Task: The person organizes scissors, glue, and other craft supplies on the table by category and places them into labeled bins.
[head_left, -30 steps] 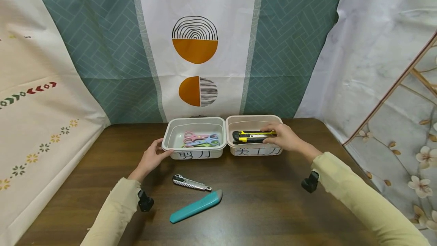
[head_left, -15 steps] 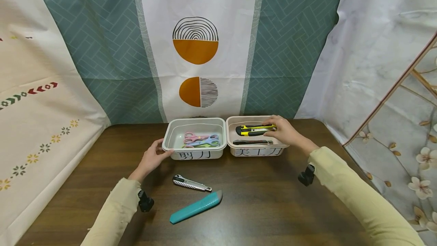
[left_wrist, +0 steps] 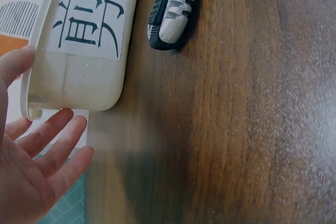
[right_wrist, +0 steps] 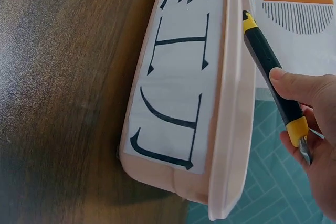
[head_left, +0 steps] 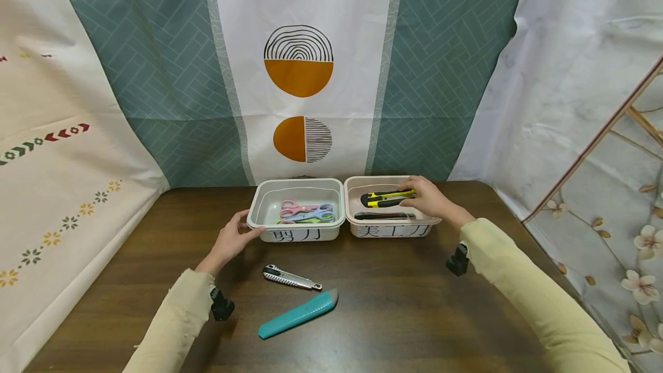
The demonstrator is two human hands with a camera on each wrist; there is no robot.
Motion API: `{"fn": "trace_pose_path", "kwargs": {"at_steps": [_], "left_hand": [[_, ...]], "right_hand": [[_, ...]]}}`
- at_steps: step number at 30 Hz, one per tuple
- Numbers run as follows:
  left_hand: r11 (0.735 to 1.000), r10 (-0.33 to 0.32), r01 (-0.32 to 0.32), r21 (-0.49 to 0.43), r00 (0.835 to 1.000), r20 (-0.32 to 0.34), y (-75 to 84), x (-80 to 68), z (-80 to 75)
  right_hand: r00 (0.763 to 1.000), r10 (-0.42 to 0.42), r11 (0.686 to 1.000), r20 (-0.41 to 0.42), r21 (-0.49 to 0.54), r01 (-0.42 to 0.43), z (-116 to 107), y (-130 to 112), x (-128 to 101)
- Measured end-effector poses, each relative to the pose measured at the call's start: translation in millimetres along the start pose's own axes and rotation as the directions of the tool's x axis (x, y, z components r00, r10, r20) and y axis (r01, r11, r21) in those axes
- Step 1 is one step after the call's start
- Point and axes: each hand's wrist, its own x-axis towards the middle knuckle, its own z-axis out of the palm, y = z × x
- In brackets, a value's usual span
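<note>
My right hand (head_left: 426,197) pinches a yellow-and-black utility knife (right_wrist: 270,72) between thumb and fingers, over the pinkish bin (right_wrist: 231,161). In the head view a dark, slim utility knife (head_left: 384,216) lies inside that bin, below the held one. At the far left, my left hand (head_left: 234,240) rests at the front left corner of the pale grey bin (left_wrist: 79,87). Its thumb touches the rim; the other fingers stretch out loosely by the bin's side. Pink and blue scissors (head_left: 315,213), with something green beneath, lie in this bin.
A silver-and-black utility knife (head_left: 292,278) and a larger teal utility knife (head_left: 298,314) lie on the brown wooden table (head_left: 404,315), in front of the bins. The two bins stand side by side at the table's back edge, before a patterned cloth (head_left: 171,73).
The yellow-and-black knife has risen and shifted back in my right hand, uncovering the dark knife in the pinkish bin. My left hand has stayed at the grey bin's corner.
</note>
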Motion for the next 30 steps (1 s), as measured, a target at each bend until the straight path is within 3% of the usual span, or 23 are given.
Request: {"fn": "trace_pose_path", "kwargs": {"at_steps": [11, 25, 30], "left_hand": [[1.000, 0.006, -0.006, 0.012, 1.000, -0.014, -0.2, 0.5, 1.2], [1.000, 0.017, -0.017, 0.007, 1.000, -0.018, -3.6, 1.0, 2.4], [1.000, 0.004, -0.004, 0.001, 1.000, -0.014, -3.1, 1.8, 1.3]], "right_hand": [[0.996, -0.076, 0.997, 0.037, 0.033, 0.075, 14, -1, 6], [0.996, -0.080, 0.996, 0.047, 0.041, 0.078, 23, -4, 10], [0.997, -0.031, 1.000, 0.069, 0.008, 0.030, 23, -4, 10]]}}
